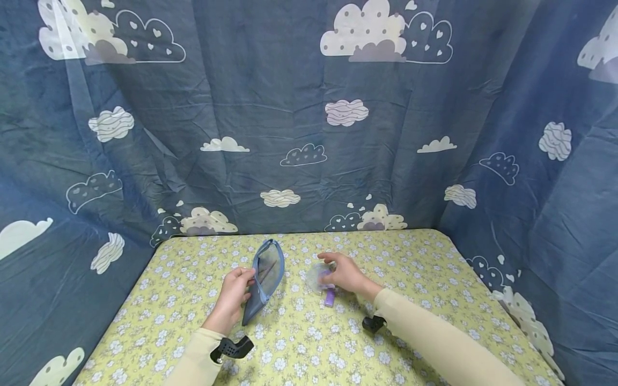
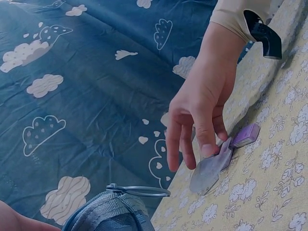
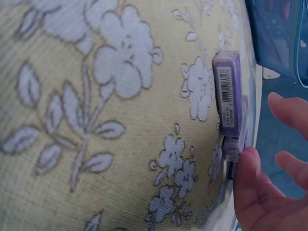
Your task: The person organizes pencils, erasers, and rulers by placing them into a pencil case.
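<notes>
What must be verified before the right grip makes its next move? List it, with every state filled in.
1. Left grip holding the blue pouch: ok, it pinches the pouch at its rim.
2. Pouch mouth open: ok, the zipped edges gape apart in the head view.
3. Right grip at the clear round piece: ok, its fingers are over it.
4. Right grip closed round that piece: not ok, its fingers are spread.
5. Clear round piece lifted off the flowered cloth: cannot tell.
6. Purple box outside the pouch: ok, it lies on the cloth.
</notes>
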The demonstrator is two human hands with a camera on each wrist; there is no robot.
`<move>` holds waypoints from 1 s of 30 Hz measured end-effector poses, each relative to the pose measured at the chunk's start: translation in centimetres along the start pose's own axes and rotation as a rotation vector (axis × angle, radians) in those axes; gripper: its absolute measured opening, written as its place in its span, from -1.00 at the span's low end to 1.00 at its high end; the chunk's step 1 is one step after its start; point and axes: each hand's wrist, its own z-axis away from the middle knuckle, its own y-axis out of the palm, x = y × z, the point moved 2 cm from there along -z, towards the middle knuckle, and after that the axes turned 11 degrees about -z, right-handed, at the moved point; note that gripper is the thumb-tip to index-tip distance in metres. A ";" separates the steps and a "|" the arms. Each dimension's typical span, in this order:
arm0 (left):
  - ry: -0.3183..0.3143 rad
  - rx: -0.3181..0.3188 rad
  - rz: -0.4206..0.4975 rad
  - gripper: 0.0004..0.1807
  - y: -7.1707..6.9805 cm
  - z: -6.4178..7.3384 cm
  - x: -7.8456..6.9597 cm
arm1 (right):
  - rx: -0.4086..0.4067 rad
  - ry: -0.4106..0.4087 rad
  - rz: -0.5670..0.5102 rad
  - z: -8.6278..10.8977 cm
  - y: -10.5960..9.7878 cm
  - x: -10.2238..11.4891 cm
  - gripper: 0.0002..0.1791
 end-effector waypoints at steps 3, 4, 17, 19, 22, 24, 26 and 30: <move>-0.005 0.003 0.004 -0.74 0.0 0.0 0.1 | -0.007 -0.016 0.047 0.0 0.1 -0.1 -0.15; -0.004 0.004 0.004 -0.74 0.0 0.0 0.1 | -0.009 -0.018 0.058 0.0 0.2 -0.2 -0.15; -0.001 -0.006 -0.006 -0.73 0.1 -0.1 0.1 | -0.008 -0.033 0.152 0.4 0.6 -0.3 -0.16; 0.003 -0.007 -0.006 -0.73 0.1 -0.1 0.1 | -0.014 -0.033 0.156 0.4 0.7 -0.2 -0.18; 0.002 -0.007 -0.005 -0.73 0.0 -0.2 0.1 | -0.026 -0.030 0.162 0.4 0.7 -0.1 -0.20; 0.001 -0.002 -0.010 -0.72 0.0 -0.2 0.1 | -0.032 -0.030 0.169 0.5 0.8 0.0 -0.20; -0.003 0.001 -0.013 -0.71 0.0 -0.2 0.2 | -0.041 -0.025 0.171 0.5 0.8 0.0 -0.21; -0.004 0.002 -0.016 -0.73 0.0 -0.2 0.3 | -0.066 -0.019 0.167 0.6 0.8 0.0 -0.31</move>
